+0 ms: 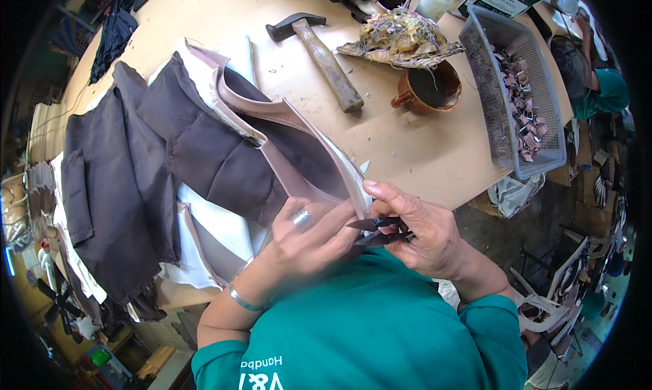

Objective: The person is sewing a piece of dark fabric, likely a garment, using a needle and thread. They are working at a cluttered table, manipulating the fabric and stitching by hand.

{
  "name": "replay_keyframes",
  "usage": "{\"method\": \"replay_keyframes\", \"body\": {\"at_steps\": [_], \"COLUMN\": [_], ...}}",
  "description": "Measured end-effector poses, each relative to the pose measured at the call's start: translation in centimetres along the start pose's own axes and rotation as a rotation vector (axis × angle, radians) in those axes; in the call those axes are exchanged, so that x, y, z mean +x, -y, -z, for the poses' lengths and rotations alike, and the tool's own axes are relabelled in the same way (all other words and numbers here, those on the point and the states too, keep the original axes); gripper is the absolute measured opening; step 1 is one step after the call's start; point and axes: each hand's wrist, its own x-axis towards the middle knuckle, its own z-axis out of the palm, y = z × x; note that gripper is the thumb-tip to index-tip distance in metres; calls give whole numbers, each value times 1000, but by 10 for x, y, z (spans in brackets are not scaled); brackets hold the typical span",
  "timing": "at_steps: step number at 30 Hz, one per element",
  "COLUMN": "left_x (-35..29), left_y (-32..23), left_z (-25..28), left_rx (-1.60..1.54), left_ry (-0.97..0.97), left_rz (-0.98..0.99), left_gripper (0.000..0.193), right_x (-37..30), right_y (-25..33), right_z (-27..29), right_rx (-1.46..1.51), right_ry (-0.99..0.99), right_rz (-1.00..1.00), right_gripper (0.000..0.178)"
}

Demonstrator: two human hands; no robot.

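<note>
My right hand [424,230] is closed around small dark thread snips [370,224], whose two blades are parted and point left. Just left of them, my left hand [309,234], with a ring and a bracelet, grips the edge of an unfinished bag [288,112]. The bag piece has dusty-pink trim, white backing and dark brown lining [210,145]. It spreads from my hands across the table to the left. The blades are close to my left fingertips and the bag's near edge. My left fingertips are partly blurred and hidden.
Beyond the bag lie a hammer [324,67], a brown mug [435,91] of dark liquid and a glue-crusted lump [404,38]. A grey plastic basket [481,91] of small pink buckled tabs stands at the right table edge. Another person's green sleeve [604,95] shows far right.
</note>
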Motion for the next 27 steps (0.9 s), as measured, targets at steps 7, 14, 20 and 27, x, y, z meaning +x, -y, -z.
{"method": "replay_keyframes", "body": {"at_steps": [7, 14, 20, 27], "left_x": [-5, -7, -11, -8], "left_y": [0, 1, -1, 5], "left_z": [-9, -15, -16, -10], "left_rx": [-3, -57, -57, -719], "left_ry": [5, -18, -53, 183], "left_rz": [9, 49, 90, 603], "left_gripper": [16, 15, 18, 20], "right_x": [0, 1, 2, -7], "right_y": [-6, -14, -24, -20], "right_z": [-7, -15, -26, -35], "right_rx": [-186, -12, 563, 88], "right_ry": [18, -22, -136, -111], "right_rz": [53, -124, -354, -244], "right_gripper": [71, 58, 46, 51]}}
